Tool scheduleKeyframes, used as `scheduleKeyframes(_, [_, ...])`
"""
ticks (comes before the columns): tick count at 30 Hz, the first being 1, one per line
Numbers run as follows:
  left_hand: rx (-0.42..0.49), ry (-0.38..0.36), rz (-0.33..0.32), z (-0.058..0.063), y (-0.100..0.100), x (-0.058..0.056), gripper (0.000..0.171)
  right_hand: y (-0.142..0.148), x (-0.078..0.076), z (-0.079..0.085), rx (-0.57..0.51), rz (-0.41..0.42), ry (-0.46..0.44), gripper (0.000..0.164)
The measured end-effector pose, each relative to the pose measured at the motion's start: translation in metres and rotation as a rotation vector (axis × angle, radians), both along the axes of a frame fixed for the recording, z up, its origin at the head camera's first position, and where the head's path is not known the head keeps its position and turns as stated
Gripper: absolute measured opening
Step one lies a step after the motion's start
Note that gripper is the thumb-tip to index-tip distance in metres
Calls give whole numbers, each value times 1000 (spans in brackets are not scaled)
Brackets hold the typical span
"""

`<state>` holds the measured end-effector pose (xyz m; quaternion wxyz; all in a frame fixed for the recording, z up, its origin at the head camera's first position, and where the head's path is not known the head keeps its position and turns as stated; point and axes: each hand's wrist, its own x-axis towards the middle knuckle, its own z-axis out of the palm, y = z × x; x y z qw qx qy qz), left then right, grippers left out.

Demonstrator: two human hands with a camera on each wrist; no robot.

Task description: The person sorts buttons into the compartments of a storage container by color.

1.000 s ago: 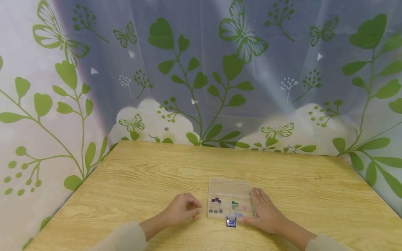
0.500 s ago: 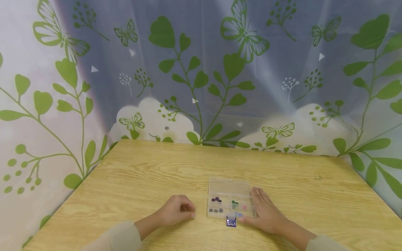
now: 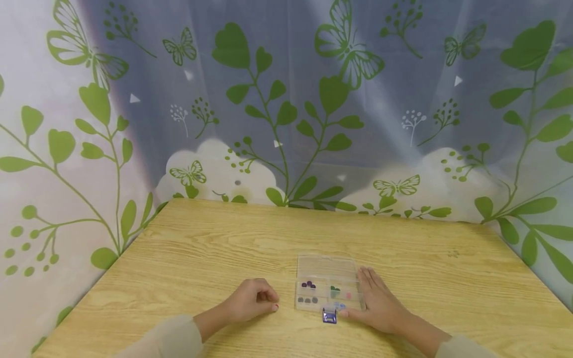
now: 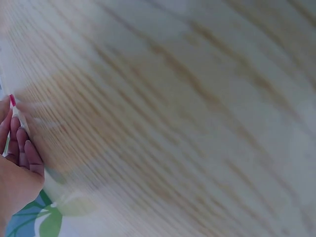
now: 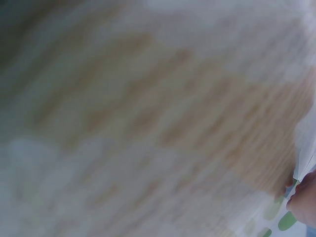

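Note:
Between thumb and forefinger, my left hand pinches a small red piece, only partly visible and too small to identify. The hand is just left of a clear plastic compartment box with its lid raised at the back. Small round pieces lie in its compartments: purple ones, grey ones, green ones, a pink one and blue ones. My right hand rests along the box's right side with straight fingers, its thumb near the front corner.
At the box's front edge is a shiny purple-blue square part, perhaps a latch. Everything stands on a wood-grain table. A curtain with leaf and butterfly prints hangs behind the table and at its sides.
My left hand has drawn back slightly to the left, away from the box. The red piece, hidden half a second ago, shows again at its fingertips. My right hand and the box stayed put.

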<state>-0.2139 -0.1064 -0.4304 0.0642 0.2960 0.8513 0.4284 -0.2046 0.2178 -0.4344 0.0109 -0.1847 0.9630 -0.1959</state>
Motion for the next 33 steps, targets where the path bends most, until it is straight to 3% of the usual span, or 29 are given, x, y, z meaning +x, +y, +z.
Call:
scheduleKeyframes(15, [-38, 29, -8, 0, 1, -1, 5, 1, -2, -3, 1, -2, -7, 109])
scheduleKeyframes(33, [-72, 40, 15, 2, 4, -2, 11, 1, -1, -3, 1, -8, -6, 109])
